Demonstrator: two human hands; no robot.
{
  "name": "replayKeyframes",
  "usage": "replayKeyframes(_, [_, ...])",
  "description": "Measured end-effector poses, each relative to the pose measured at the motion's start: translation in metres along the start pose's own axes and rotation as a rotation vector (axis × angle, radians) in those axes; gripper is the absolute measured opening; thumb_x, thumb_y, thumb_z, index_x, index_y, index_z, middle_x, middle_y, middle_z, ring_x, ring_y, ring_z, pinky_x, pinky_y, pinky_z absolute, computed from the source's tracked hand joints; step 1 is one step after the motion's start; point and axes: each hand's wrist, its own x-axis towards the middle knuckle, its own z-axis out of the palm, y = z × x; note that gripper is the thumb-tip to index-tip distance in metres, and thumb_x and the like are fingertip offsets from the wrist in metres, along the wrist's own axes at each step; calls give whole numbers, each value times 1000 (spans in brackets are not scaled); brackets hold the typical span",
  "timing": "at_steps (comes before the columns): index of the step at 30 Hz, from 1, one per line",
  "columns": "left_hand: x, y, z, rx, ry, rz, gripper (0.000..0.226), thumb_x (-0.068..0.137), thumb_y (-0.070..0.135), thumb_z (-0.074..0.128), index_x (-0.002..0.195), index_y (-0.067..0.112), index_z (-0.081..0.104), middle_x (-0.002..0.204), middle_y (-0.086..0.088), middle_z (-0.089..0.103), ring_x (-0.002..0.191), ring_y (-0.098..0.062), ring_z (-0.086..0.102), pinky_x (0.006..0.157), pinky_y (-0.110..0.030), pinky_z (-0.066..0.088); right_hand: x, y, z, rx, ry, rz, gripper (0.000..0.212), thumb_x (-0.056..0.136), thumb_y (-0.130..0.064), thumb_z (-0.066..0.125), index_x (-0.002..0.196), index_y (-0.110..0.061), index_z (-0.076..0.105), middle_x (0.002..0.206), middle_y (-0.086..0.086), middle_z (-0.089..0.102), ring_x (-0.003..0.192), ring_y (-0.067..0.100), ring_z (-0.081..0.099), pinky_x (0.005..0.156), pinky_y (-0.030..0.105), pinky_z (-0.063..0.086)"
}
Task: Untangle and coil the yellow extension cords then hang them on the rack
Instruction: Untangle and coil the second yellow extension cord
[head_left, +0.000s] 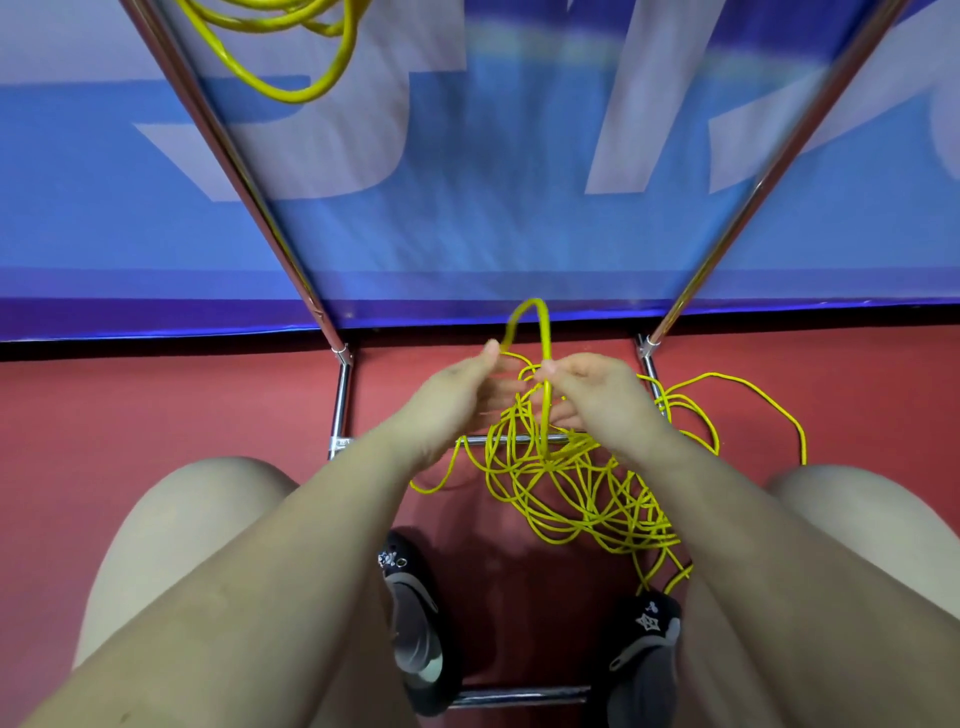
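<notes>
A tangled yellow extension cord (582, 499) lies in a loose heap on the red floor between the legs of the metal rack (244, 171). My left hand (462, 395) and my right hand (592, 395) are raised just above the heap. Between them a loop of the cord (530, 322) stands up in an arch. Each hand pinches one side of that loop near its base. A coiled yellow cord (291, 57) hangs from the rack at the top left.
The rack's two slanted chrome poles run up left and right (789, 150), with base bars on the floor (340, 405). A blue and white banner (467, 182) stands behind. My knees and black shoes (415, 623) sit close to the heap.
</notes>
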Motion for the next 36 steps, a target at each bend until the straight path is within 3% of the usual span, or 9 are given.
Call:
replayKeyframes(5, [-3, -14, 13, 239, -146, 39, 41, 95, 51, 43, 108, 20, 65, 110, 1, 69, 104, -12, 63, 96, -28, 44, 2, -9, -5, 530, 56, 244, 19, 97, -26, 47, 88, -13, 58, 89, 7, 66, 75, 20, 66, 58, 24, 58])
replayKeyframes(9, [2, -11, 13, 309, -75, 163, 18, 98, 20, 49, 81, 19, 56, 85, -7, 64, 67, -5, 56, 74, -24, 45, 5, -13, -9, 603, 90, 222, 21, 97, -29, 47, 94, -13, 59, 86, 2, 68, 66, 12, 69, 54, 21, 55])
replayKeyframes(11, [3, -9, 12, 279, -42, 198, 22, 98, 13, 47, 78, 18, 53, 79, -11, 63, 58, -6, 54, 67, -26, 45, 7, -14, -9, 492, 84, 182, 23, 98, -31, 45, 101, -13, 58, 91, 3, 68, 74, 14, 69, 62, 24, 56])
replayKeyframes(15, [3, 3, 8, 51, 131, 172, 22, 101, 16, 42, 82, 14, 53, 66, -1, 57, 48, -5, 53, 54, -23, 51, 6, -2, -5, -112, 91, -10, 28, 96, -37, 45, 105, -16, 62, 97, 5, 67, 92, 20, 64, 82, 34, 50])
replayKeyframes(19, [5, 14, -7, -276, 234, 88, 23, 101, 25, 41, 85, 13, 52, 65, 2, 53, 45, -5, 53, 52, -27, 55, -1, 12, 2, -410, -112, -29, 43, 90, -55, 43, 96, -18, 67, 103, 8, 68, 102, 21, 61, 95, 38, 46])
replayKeyframes(23, [4, 17, -17, -482, 273, 48, 24, 101, 25, 41, 84, 13, 53, 68, 1, 52, 49, -6, 57, 57, -30, 57, -4, 12, 7, -430, -227, -10, 36, 90, -46, 52, 78, -14, 61, 73, 11, 56, 67, 25, 50, 69, 36, 42])
replayKeyframes(29, [3, 20, -25, -573, 287, 73, 28, 101, 33, 39, 90, 12, 56, 69, -1, 66, 68, -13, 65, 56, -28, 58, -3, 9, 7, -310, -243, -50, 18, 87, -20, 65, 72, -21, 55, 70, 3, 62, 61, 8, 58, 60, 25, 44])
replayKeyframes(32, [3, 15, -17, -355, 189, 36, 32, 101, 38, 35, 105, 14, 55, 90, -4, 68, 80, -14, 66, 68, -28, 56, -4, -3, 5, -36, -151, 24, 15, 92, -25, 55, 79, -18, 55, 73, 1, 62, 66, 12, 64, 60, 26, 52])
replayKeyframes(36, [-3, 1, -2, 73, -44, 33, 18, 98, 32, 45, 97, 21, 60, 94, 5, 66, 83, -6, 60, 74, -16, 48, 4, -15, -9, 504, 67, 150, 18, 97, -27, 46, 87, -14, 54, 77, 4, 59, 67, 13, 65, 57, 29, 57])
